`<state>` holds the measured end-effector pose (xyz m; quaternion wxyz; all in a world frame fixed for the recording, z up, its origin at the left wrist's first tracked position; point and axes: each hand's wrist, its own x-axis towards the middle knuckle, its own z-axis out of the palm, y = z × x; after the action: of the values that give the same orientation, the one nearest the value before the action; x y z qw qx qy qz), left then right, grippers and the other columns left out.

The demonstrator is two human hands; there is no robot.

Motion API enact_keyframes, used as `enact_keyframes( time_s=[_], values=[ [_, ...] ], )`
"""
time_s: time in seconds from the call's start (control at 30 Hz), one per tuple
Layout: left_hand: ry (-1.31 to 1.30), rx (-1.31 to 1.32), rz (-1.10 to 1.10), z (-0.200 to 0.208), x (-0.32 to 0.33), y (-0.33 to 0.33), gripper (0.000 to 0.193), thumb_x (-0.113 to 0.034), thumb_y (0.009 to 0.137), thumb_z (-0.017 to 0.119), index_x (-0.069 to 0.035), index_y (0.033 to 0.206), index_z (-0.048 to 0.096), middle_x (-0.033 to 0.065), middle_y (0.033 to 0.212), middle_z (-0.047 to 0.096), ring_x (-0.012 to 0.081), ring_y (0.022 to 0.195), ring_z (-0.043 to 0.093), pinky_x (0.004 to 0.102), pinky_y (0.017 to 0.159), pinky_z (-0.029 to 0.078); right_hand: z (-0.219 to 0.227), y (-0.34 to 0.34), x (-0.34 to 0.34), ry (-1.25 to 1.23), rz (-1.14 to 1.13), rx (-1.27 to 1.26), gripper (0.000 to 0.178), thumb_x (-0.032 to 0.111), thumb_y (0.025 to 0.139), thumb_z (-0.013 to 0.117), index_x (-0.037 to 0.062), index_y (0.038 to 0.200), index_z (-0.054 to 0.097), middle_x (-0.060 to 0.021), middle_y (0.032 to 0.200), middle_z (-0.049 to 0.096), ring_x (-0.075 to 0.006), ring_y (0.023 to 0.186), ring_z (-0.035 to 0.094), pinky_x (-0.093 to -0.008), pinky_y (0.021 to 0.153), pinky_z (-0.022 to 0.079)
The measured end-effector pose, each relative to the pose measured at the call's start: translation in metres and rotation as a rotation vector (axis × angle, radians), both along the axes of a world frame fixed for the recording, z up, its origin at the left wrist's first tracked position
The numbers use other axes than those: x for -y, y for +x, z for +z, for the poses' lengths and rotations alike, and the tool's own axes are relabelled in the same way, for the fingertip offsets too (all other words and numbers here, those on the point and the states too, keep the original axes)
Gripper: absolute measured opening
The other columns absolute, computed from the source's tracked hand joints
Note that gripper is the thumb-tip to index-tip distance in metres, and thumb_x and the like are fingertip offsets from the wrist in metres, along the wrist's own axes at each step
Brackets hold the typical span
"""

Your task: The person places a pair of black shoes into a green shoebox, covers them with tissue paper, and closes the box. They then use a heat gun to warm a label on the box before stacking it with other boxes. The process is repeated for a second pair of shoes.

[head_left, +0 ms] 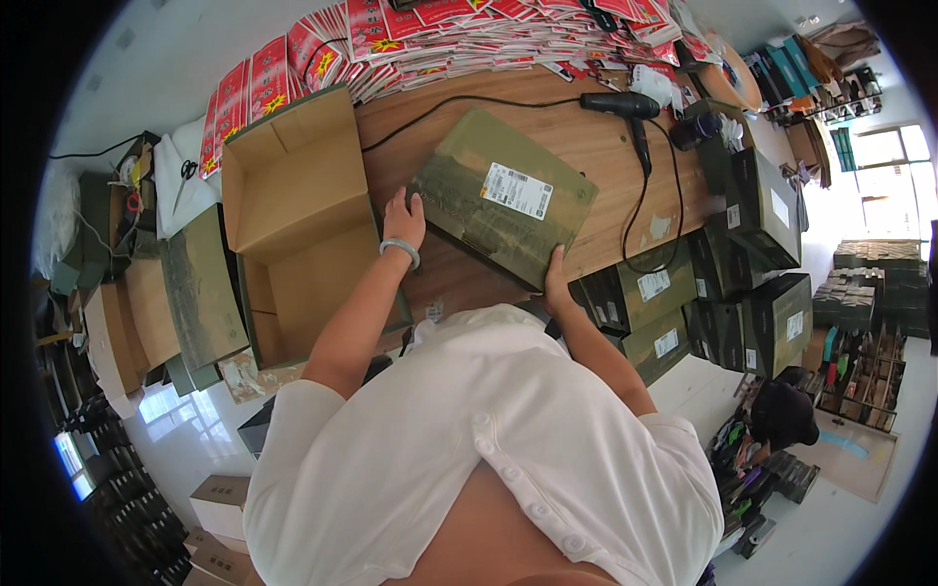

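A closed olive-green shoebox (pixel 459 186) with a white label lies turned at an angle over the wooden table, held between my two hands. My left hand (pixel 403 221), with a pale bangle on its wrist, grips the box's left corner. On the near right corner is my right hand (pixel 557 281), thumb along the side and the other fingers hidden behind the box. To the left, an open empty shoebox (pixel 303 234) stands with its lid up, brown inside. Beyond the held box lies a black hair dryer (pixel 625 105), its cord running across the table.
Stacks of red printed sheets (pixel 430 44) line the table's (pixel 410 122) far edge. Several labelled green shoeboxes (pixel 767 210) are piled at the right. Scissors (pixel 184 174) rest on white paper at the far left. A dark round container (pixel 689 132) sits near the hair dryer.
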<state>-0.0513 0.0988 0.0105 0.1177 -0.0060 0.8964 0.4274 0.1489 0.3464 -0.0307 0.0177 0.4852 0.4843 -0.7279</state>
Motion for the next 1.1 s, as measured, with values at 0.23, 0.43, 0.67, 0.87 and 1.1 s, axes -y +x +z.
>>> enact_keyframes(
  time_s=[0.23, 0.43, 0.67, 0.87, 1.1],
  values=[
    [0.131, 0.153, 0.019, 0.007, -0.001, 0.031, 0.051, -0.040, 0.098, 0.040, 0.003, 0.113, 0.064, 0.0232, 0.110, 0.065, 0.0390, 0.108, 0.058, 0.0422, 0.096, 0.043, 0.016, -0.043, -0.110, -0.036, 0.220, 0.131, 0.106, 0.092, 0.074, 0.017, 0.0183, 0.147, 0.034, -0.0143, 0.145, 0.041, -0.0358, 0.130, 0.039, -0.0597, 0.099, 0.030],
    [0.365, 0.230, 0.235, -0.024, -0.021, 0.051, 0.048, -0.038, 0.098, 0.043, 0.001, 0.107, 0.068, 0.0181, 0.101, 0.070, 0.0268, 0.094, 0.065, 0.0335, 0.085, 0.047, 0.030, -0.066, -0.170, -0.076, 0.387, 0.036, 0.110, 0.093, 0.072, 0.018, 0.0134, 0.145, 0.038, -0.0146, 0.141, 0.046, -0.0336, 0.125, 0.044, -0.0510, 0.101, 0.033],
    [0.394, 0.108, 0.194, 0.106, -0.047, 0.064, 0.046, -0.036, 0.100, 0.043, 0.001, 0.121, 0.062, 0.0133, 0.106, 0.066, 0.0170, 0.096, 0.060, 0.0299, 0.089, 0.045, 0.122, -0.063, -0.228, 0.115, 0.499, 0.004, 0.103, 0.086, 0.080, 0.020, 0.0064, 0.144, 0.036, -0.0176, 0.128, 0.056, -0.0300, 0.116, 0.053, -0.0416, 0.100, 0.038],
    [0.783, -0.306, 0.200, 0.180, -0.085, 0.043, 0.051, -0.032, 0.102, 0.038, 0.000, 0.141, 0.039, 0.0167, 0.138, 0.050, 0.0231, 0.124, 0.050, 0.0344, 0.107, 0.036, 0.202, -0.108, -0.237, 0.444, 0.417, -0.568, 0.086, 0.071, 0.093, 0.023, 0.0026, 0.144, 0.034, -0.0185, 0.114, 0.063, -0.0250, 0.106, 0.060, -0.0360, 0.097, 0.042],
    [0.414, -0.177, 0.165, 0.068, -0.079, 0.082, 0.038, -0.015, 0.099, 0.048, -0.005, 0.135, 0.047, 0.0169, 0.128, 0.057, 0.0225, 0.121, 0.052, 0.0318, 0.101, 0.041, 0.103, -0.122, -0.204, 1.010, 0.986, -0.572, 0.059, 0.035, 0.087, 0.067, 0.0076, 0.135, 0.048, -0.0189, 0.130, 0.054, -0.0340, 0.116, 0.054, -0.0425, 0.101, 0.041]
  ],
)
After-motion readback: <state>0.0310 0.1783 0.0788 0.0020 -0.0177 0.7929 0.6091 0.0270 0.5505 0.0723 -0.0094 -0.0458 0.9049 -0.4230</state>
